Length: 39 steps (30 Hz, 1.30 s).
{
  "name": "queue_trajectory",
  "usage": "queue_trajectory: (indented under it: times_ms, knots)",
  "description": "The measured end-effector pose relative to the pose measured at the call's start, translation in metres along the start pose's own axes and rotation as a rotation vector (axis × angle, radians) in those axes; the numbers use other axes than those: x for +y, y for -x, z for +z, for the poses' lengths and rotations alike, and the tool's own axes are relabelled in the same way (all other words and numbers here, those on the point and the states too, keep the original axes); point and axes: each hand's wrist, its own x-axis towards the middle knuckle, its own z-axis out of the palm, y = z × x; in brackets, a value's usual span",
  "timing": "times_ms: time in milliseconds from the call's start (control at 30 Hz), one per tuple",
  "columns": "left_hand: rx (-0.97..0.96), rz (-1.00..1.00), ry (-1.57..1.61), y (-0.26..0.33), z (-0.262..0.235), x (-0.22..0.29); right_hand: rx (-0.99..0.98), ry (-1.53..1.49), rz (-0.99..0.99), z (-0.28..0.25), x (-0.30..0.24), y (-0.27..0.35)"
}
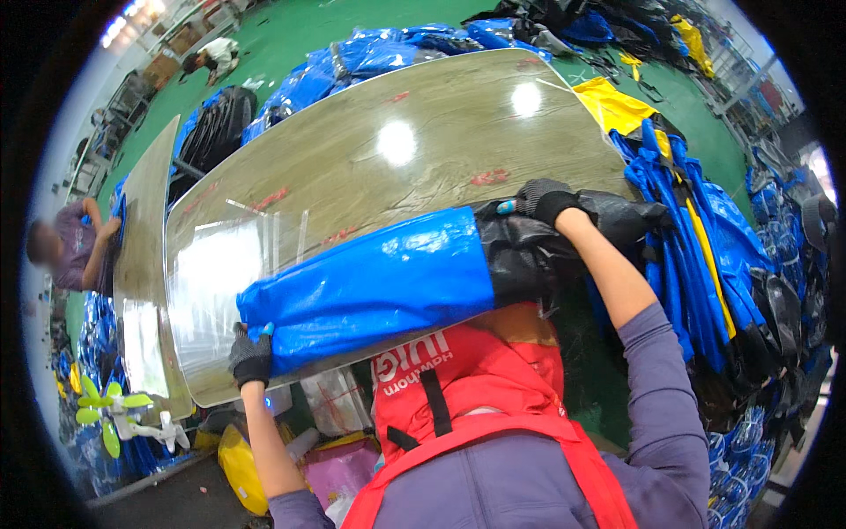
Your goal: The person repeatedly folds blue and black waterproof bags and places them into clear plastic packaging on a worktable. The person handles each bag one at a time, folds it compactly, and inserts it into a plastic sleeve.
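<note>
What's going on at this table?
Someone in a red apron is handling a blue-and-black sheet that lies lengthwise along the near side of the table. The gloved left hand is at the blue end, the gloved right hand on the black part. More blue plastic is piled at the right, and another person is at the far left.
</note>
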Motion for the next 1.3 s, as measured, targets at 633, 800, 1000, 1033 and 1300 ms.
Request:
queue_trajectory:
  times_ms: [633,800,1000,1033,1300]
  knots:
    - [-0.077,1.393,-0.1,0.107,0.039,0.331,0.503,0.054,-0.251,0.022,0.082,0.084]
    - [-0.044,1.439,0.128,0.119,0.053,0.372,0.961,-0.182,-0.195,0.046,0.088,0.102]
    - [-0.125,1.479,0.181,0.139,0.051,0.37,1.251,-1.663,0.14,0.053,0.054,0.153]
    - [-0.135,1.439,0.101,0.142,0.052,0.373,1.157,-1.667,0.218,0.047,0.041,0.16]
    - [-0.596,1.571,0.216,0.155,0.009,0.329,0.97,-0.335,-0.486,-0.002,-0.087,0.138]
